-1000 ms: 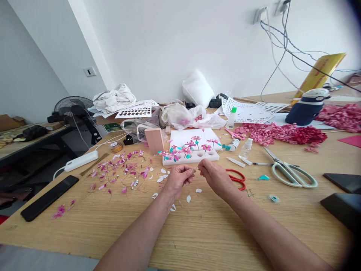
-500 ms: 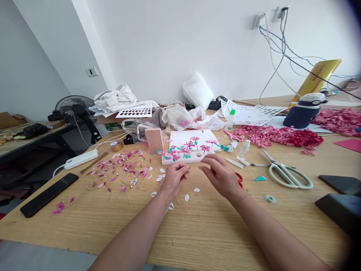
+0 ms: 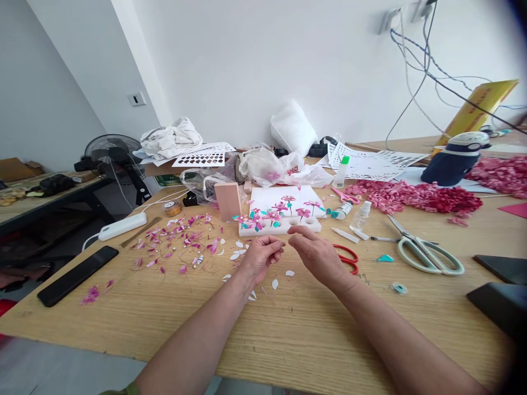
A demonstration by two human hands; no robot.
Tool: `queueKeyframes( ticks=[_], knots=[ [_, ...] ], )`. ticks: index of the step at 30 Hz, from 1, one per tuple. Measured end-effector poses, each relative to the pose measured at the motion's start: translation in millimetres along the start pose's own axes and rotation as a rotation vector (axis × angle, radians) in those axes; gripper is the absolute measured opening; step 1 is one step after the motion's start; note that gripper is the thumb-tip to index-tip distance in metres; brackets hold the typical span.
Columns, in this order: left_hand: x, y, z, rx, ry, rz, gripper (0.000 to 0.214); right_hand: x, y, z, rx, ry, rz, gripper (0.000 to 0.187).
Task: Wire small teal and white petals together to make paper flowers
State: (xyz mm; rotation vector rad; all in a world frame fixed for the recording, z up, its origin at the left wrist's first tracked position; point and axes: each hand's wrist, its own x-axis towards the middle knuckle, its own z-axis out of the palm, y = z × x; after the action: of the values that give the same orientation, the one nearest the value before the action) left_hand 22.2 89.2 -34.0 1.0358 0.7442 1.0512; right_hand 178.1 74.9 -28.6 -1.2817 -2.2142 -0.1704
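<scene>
My left hand [image 3: 264, 257] is closed in a pinch above the table; whatever sits between thumb and forefinger is too small to name. My right hand [image 3: 317, 257] faces it, thumb and forefinger bent together close to the left fingertips, and anything in them is hidden. Just behind both hands, pink flowers with teal leaves [image 3: 273, 216] stand on thin stems in a white foam block [image 3: 304, 224] with round holes. White petal-shaped pieces [image 3: 275, 283] lie around my left hand. Red-handled scissors [image 3: 348, 255] rest partly behind my right hand.
Pink petals and wired beads [image 3: 181, 241] are scattered to the left, near a black phone [image 3: 76, 276]. Large pale-handled scissors [image 3: 430, 258], a spool [image 3: 399, 288] and a clear spray bottle [image 3: 360, 216] lie or stand right. A wooden block [image 3: 228, 202] stands behind the petals.
My right hand has moved left, bringing its fingertips close to the left ones, and more of the red scissors handles shows. The whole view has shifted slightly.
</scene>
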Motion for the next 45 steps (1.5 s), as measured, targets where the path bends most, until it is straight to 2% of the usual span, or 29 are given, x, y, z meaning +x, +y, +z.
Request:
queueKeyframes(
  ticks=[6,9,12,15,19,23,27,32,39,45],
  knots=[
    [-2,2,4.2,0.039,0.005,0.0,0.018,2,1,5,0.237,-0.016,0.12,0.014],
    [-3,4,6.3,0.064,0.014,0.002,0.019,3,-1,4,0.291,0.022,0.163,0.018],
    [-3,4,6.9,0.084,0.013,0.006,0.019,4,-2,3,0.34,-0.016,0.185,0.021],
    [-3,3,7.0,0.097,0.021,0.001,0.018,5,-2,3,0.363,-0.038,0.198,0.013],
    [-2,2,7.4,0.11,0.022,0.006,0.018,5,-3,3,0.358,0.017,0.219,0.012],
    [-3,1,7.3,0.118,0.012,0.005,0.017,4,-4,3,0.385,-0.03,0.271,0.011],
    [-3,1,7.6,0.118,0.014,0.012,0.017,5,-5,3,0.389,-0.013,0.287,0.013],
    [-3,2,8.9,0.158,0.019,0.029,0.017,6,-7,3,0.499,-0.062,0.378,0.014],
    [-4,4,11.6,0.228,0.06,0.06,0.015,7,-6,5,0.359,-0.017,0.334,0.011],
    [-6,5,14.6,0.506,0.094,0.235,0.012,10,-3,4,0.287,0.031,0.395,0.014]
  ],
)
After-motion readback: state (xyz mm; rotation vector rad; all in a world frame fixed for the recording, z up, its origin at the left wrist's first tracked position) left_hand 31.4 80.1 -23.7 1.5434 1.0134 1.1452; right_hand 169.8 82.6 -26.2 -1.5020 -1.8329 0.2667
